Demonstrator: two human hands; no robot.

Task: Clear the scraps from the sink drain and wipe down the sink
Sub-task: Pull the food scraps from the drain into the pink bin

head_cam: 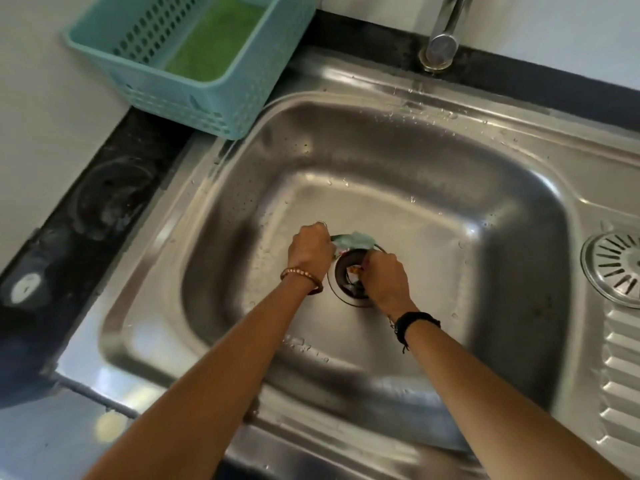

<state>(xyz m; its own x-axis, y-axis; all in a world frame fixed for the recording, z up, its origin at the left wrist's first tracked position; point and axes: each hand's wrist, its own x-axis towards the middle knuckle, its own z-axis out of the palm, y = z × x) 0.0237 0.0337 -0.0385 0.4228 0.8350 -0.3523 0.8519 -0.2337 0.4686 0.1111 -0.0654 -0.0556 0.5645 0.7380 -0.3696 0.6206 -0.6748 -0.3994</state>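
No text, label, brand or number can be read on anything here.

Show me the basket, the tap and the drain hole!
basket (221, 95): head view, on its front wall.
tap (441, 46): head view, on its spout end.
drain hole (348, 271): head view, on its dark opening.

A dark stone counter (104, 174) carries a stainless steel sink (398, 109), set into it and wet with scattered drops. Left of the sink's far corner, a teal slotted basket (194, 91) stands on the counter with its near corner overlapping the sink's rim. Right of the basin, a round slotted strainer (613, 263) lies on the sink's flat side, just above the ribbed draining board (623, 382).
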